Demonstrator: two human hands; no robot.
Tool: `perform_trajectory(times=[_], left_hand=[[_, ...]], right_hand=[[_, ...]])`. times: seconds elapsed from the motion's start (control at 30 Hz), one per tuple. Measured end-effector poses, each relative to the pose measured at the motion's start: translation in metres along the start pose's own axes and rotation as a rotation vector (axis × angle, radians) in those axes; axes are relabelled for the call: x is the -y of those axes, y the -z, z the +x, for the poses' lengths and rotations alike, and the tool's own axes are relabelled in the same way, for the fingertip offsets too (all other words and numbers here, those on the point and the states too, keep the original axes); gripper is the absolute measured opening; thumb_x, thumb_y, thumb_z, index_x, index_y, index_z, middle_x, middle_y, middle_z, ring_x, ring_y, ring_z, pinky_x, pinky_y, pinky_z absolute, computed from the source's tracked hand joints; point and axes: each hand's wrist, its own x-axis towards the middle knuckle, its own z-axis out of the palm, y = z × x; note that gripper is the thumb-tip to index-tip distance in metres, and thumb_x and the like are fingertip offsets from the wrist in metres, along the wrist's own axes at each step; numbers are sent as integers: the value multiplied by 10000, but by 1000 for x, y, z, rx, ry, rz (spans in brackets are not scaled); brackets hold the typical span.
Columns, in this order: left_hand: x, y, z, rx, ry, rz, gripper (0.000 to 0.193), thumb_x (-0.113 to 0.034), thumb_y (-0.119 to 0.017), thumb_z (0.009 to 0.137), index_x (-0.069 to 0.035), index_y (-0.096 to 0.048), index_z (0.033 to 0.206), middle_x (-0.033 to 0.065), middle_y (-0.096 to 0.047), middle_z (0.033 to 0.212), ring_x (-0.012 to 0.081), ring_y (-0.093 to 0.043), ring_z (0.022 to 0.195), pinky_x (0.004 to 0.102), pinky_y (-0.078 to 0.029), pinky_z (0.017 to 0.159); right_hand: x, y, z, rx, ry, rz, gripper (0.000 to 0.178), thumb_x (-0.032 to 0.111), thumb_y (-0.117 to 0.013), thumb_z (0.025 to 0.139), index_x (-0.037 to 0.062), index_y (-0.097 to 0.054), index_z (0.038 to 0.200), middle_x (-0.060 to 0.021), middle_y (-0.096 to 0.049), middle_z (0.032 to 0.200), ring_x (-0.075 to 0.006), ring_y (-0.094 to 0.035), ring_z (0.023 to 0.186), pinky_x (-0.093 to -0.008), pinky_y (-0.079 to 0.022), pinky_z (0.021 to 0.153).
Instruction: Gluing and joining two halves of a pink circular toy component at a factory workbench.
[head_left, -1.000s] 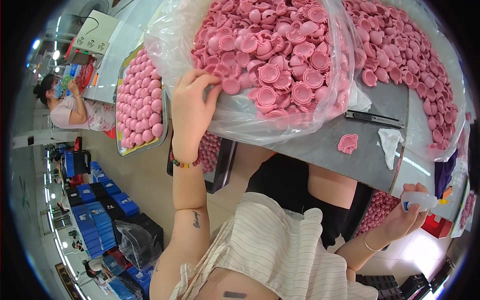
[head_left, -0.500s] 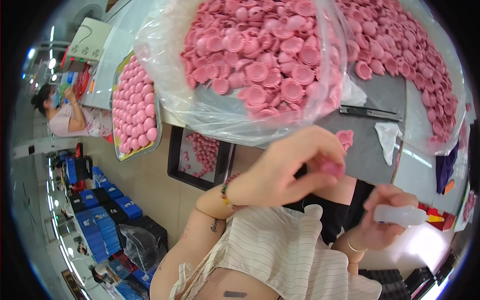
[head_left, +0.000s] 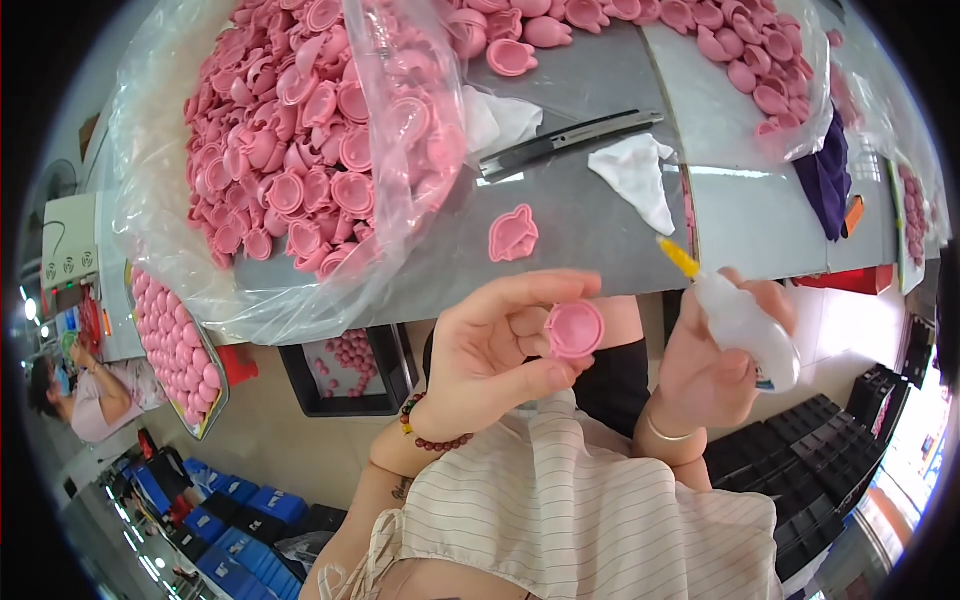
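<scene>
My left hand (head_left: 500,345) holds a small round pink plastic cap (head_left: 574,329) between thumb and fingers, hollow side up, just below the grey table's (head_left: 600,220) front edge. My right hand (head_left: 715,360) grips a white squeeze bottle (head_left: 742,325) with a yellow nozzle (head_left: 679,258) that points up-left, a short way from the cap. One pink cap piece (head_left: 514,234) lies alone on the table above my left hand. A clear plastic bag (head_left: 310,150) heaped with several pink caps fills the table's left part.
A black knife-like tool (head_left: 568,141) and a white cloth (head_left: 635,178) lie mid-table. More pink caps (head_left: 760,70) spill at the upper right beside a dark purple cloth (head_left: 826,180). A tray of pink caps (head_left: 175,345) and a black bin (head_left: 345,370) sit lower left; another person (head_left: 75,395) works far left.
My left hand left the bag with a pink cap and brought it down in front of me. My right hand raised the bottle toward it. The view shifted left.
</scene>
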Motion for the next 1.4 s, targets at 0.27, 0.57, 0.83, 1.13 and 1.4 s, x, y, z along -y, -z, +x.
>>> perform_trajectory(times=[0.27, 0.57, 0.83, 1.13, 1.4], left_hand=[[5, 5, -4, 42, -128, 97, 454, 29, -593, 692, 38, -375, 1090, 244, -456, 1103, 195, -531, 900, 283, -452, 756], [3, 7, -4, 132, -171, 119, 418, 123, -537, 696, 33, -378, 1072, 240, -439, 1128, 197, -492, 1004, 291, -417, 838], [2, 7, -5, 133, -162, 142, 416, 117, -549, 693, 40, -388, 1068, 235, -454, 1115, 195, -513, 972, 288, -434, 819], [1, 6, -6, 111, -174, 163, 411, 119, -559, 685, 48, -402, 1057, 240, -461, 1104, 206, -532, 945, 292, -443, 811], [0, 4, -6, 86, -277, 282, 404, 116, -590, 662, 75, -435, 1033, 245, -470, 1088, 227, -538, 940, 305, -446, 807]], right_hand=[[10, -2, 18, 401, 517, -44, 586, 535, -416, 772, -33, -532, 862, -65, -467, 654, -135, -372, 515, -234, -239, 421], [14, -13, 13, 309, 522, -111, 647, 556, -344, 792, -65, -528, 775, -65, -478, 556, -135, -362, 432, -237, -244, 350], [13, -16, 12, 237, 491, -41, 676, 573, -317, 790, -65, -537, 821, -81, -485, 594, -139, -371, 446, -232, -236, 362], [9, -22, 15, 168, 582, -32, 666, 564, -321, 793, -62, -547, 831, -65, -442, 602, -131, -336, 459, -242, -205, 385], [4, -25, 16, 163, 600, 5, 654, 555, -325, 796, -59, -545, 848, -54, -419, 597, -126, -327, 471, -243, -193, 390]])
